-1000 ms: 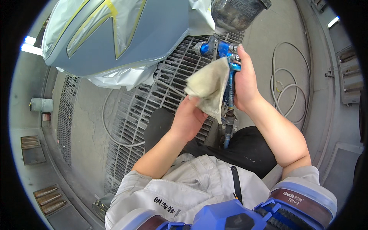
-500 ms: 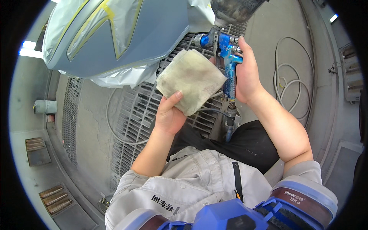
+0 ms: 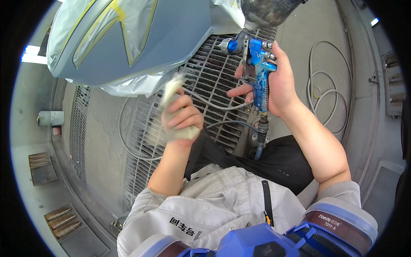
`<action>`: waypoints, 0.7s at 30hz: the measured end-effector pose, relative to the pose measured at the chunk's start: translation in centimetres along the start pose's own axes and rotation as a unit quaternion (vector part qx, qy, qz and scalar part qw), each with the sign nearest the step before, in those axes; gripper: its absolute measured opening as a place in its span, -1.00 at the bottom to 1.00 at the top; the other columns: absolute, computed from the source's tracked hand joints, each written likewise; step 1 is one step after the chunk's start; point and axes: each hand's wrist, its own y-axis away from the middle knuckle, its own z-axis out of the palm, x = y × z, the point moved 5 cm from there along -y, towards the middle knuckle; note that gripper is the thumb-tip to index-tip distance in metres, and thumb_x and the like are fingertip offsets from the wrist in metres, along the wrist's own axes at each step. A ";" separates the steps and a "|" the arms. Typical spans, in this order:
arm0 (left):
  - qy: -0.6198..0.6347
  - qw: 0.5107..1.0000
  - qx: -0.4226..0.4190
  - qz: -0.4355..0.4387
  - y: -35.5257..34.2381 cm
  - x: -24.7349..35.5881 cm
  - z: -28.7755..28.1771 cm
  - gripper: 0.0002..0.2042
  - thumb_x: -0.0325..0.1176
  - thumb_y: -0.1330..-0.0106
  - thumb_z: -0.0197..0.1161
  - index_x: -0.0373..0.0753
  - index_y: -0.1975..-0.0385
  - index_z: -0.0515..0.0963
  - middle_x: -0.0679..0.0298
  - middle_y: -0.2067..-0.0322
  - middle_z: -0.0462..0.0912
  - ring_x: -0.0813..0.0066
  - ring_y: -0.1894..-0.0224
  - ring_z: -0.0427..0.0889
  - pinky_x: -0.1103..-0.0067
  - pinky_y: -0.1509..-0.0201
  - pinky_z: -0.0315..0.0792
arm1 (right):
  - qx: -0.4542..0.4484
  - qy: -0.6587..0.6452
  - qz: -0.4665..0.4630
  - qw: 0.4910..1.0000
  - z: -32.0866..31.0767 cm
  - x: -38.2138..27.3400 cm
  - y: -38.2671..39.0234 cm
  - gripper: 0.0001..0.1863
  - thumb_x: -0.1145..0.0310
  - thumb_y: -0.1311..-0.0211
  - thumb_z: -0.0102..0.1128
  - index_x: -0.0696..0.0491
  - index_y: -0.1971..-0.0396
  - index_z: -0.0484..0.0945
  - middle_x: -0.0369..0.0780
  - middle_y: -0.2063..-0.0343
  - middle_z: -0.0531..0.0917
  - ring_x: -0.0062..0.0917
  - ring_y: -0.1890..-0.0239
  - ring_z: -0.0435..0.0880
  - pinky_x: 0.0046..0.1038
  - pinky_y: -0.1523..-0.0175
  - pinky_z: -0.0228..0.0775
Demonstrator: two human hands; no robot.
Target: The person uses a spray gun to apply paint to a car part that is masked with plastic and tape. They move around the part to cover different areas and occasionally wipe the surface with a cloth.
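Note:
A pale yellowish folded cloth (image 3: pixel 170 89) is gripped in my left hand (image 3: pixel 185 118), whose fingers curl over it; the cloth is partly smeared by motion. My right hand (image 3: pixel 280 83) holds a blue spray gun (image 3: pixel 261 77) by its handle, palm on the right side and a few fingertips showing past the trigger. On top of the gun sits a dark, stained cup (image 3: pixel 270 13). The silver nozzle (image 3: pixel 224 45) points left, toward a grey panel (image 3: pixel 171 34). A hose fitting (image 3: pixel 262 128) joins the bottom of the handle.
Translucent masking film with yellow tape (image 3: pixel 136 38) covers parts of the grey panel at upper left. Below lies a metal floor grating (image 3: pixel 214 81). A coiled hose (image 3: pixel 311 81) rests on the floor at right. A grey can (image 3: pixel 51 118) stands by the left wall.
My left hand has turned over and moved slightly left, and the cloth, spread flat before, is now bunched in the fingers. The spray gun has shifted a little right.

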 end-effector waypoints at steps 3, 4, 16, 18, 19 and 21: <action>0.050 0.998 0.038 0.023 0.3 1.1 -1.6 -0.78 -0.39 -0.63 -0.04 -0.26 -0.08 0.52 0.27 0.56 0.63 0.52 0.70 0.59 0.66 0.65 0.34 | 0.008 0.010 0.005 1.000 0.0 -0.1 0.3 -0.11 -0.48 -0.49 -0.43 0.01 -0.27 0.48 -0.13 0.21 0.68 -0.03 0.28 0.86 -0.47 0.55 0.56; 0.049 0.997 0.060 0.019 0.3 1.1 -2.2 -0.79 -0.37 -0.64 -0.04 -0.25 -0.05 0.52 0.28 0.59 0.61 0.53 0.72 0.55 0.67 0.66 0.28 | 0.006 0.012 0.003 1.000 0.1 -0.2 0.4 -0.11 -0.48 -0.49 -0.43 0.01 -0.27 0.48 -0.13 0.21 0.68 -0.03 0.29 0.86 -0.47 0.55 0.56; -0.847 0.391 0.360 0.030 1.8 6.9 -3.7 -0.76 -0.34 -0.40 0.43 -0.32 0.03 0.70 0.29 0.25 0.77 0.55 0.21 0.69 0.53 0.11 0.55 | 0.010 0.020 0.006 1.000 0.0 0.1 0.3 -0.09 -0.48 -0.49 -0.43 0.05 -0.29 0.46 -0.10 0.18 0.67 -0.03 0.31 0.85 -0.45 0.55 0.57; -0.686 0.552 0.473 -0.006 3.6 8.8 -5.6 -0.67 -0.25 -0.49 0.34 -0.30 -0.12 0.65 0.19 0.03 0.79 0.30 0.01 0.76 0.40 -0.08 0.61 | 0.023 0.010 -0.001 1.000 0.0 0.0 0.3 -0.11 -0.45 -0.51 -0.44 0.07 -0.21 0.49 -0.08 0.20 0.67 0.01 0.35 0.84 -0.44 0.58 0.60; -0.608 0.614 0.503 0.001 4.4 9.0 -6.8 -0.63 -0.20 -0.52 0.29 -0.30 -0.18 0.61 0.16 -0.03 0.76 0.24 -0.06 0.74 0.36 -0.15 0.59 | 0.027 0.011 -0.001 1.000 0.0 0.0 0.3 -0.11 -0.45 -0.51 -0.44 0.07 -0.21 0.49 -0.08 0.21 0.68 0.00 0.35 0.84 -0.45 0.58 0.60; -0.431 0.710 0.555 0.035 6.5 9.0 -8.9 -0.55 -0.12 -0.58 0.19 -0.29 -0.29 0.53 0.09 -0.17 0.70 0.13 -0.20 0.70 0.27 -0.29 0.57 | 0.023 0.020 -0.004 1.000 0.1 0.0 0.3 -0.11 -0.45 -0.51 -0.45 0.07 -0.22 0.49 -0.07 0.21 0.68 -0.02 0.36 0.84 -0.46 0.59 0.60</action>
